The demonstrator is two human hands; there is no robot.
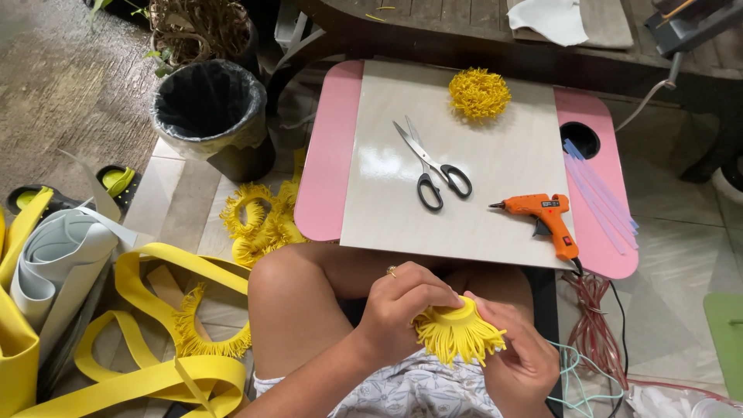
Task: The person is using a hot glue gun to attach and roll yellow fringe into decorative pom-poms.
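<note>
Below the table, both hands' grip encloses the fringed flower.

Home craft corner — tiled floor, lap table, bin

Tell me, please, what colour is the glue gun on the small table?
Orange, with a black nozzle tip: the glue gun shows clearly in the head view.

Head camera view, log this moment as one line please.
left hand: holds yellow fringed foam roll | right hand: supports it | lap table: scissors, orange glue gun, finished pom
</note>
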